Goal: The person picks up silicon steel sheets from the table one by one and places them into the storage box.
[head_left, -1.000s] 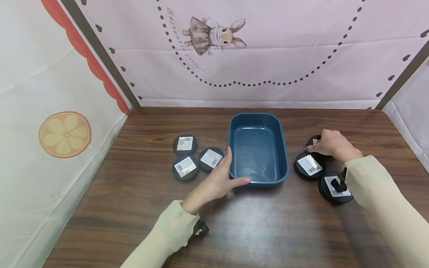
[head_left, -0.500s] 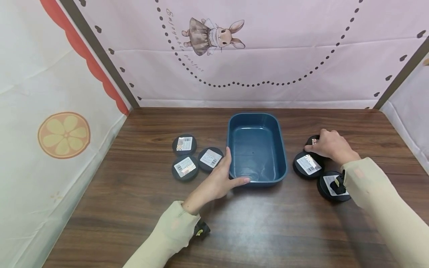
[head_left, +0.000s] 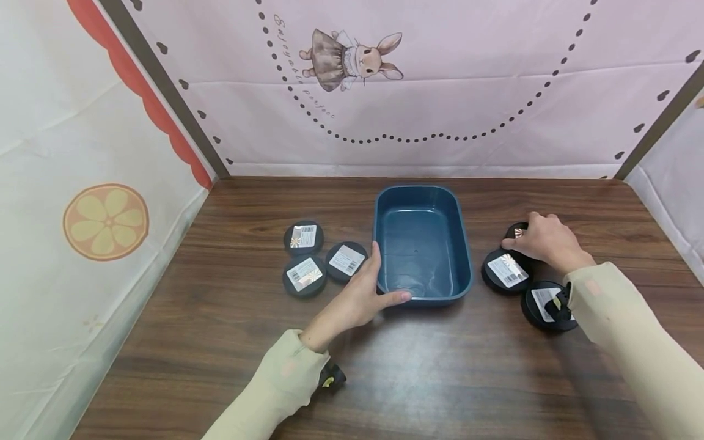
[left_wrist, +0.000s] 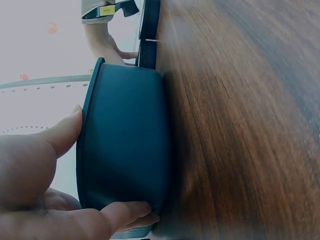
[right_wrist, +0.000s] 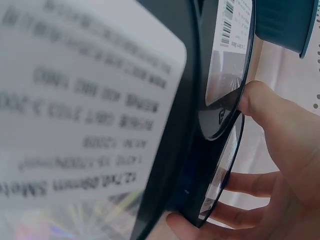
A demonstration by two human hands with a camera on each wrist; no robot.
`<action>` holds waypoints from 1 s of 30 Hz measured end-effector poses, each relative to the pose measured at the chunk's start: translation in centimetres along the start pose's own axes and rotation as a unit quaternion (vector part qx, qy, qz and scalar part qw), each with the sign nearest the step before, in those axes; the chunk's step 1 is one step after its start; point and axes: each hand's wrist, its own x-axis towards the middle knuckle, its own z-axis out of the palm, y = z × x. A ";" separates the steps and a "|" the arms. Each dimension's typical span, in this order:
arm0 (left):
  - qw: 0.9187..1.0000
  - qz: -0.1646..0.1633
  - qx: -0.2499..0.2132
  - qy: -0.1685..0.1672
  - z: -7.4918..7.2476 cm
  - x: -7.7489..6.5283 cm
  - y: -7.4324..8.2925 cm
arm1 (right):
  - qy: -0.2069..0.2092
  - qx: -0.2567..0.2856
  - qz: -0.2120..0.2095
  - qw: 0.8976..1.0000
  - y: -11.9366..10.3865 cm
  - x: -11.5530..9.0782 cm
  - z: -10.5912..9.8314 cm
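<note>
My left hand (head_left: 354,299) grips the near left corner of a blue plastic bin (head_left: 420,250), thumb at the rim and fingers along the side wall. The left wrist view shows the bin's outer wall (left_wrist: 127,130) close up, standing on the table. My right hand (head_left: 547,241) grips the farthest of three spots of round flat black cases, a labelled black case (head_left: 516,232) partly hidden under the palm. In the right wrist view, the thumb and curled fingers (right_wrist: 245,185) meet this case's edge. Nearer lie a second black case (head_left: 507,272) and a third (head_left: 539,305), partly covered by the wrist camera.
Left of the bin lie three more round black cases with white labels: a back one (head_left: 304,237), a front one (head_left: 304,276) and a right one (head_left: 346,261) close to my left hand. A printed pink cloth (head_left: 467,104) hangs behind the brown wooden table (head_left: 220,336).
</note>
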 end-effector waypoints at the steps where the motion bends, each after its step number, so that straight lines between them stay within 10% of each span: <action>1: 1.000 0.000 -0.002 0.000 0.0 0.0 0.0 | -0.001 0.000 0.001 1.000 0.1 -0.1 -0.1; 30: 1.000 0.017 -0.022 0.005 0.2 -0.3 -0.3 | 0.052 0.019 -0.002 0.998 -0.2 -1.6 -0.1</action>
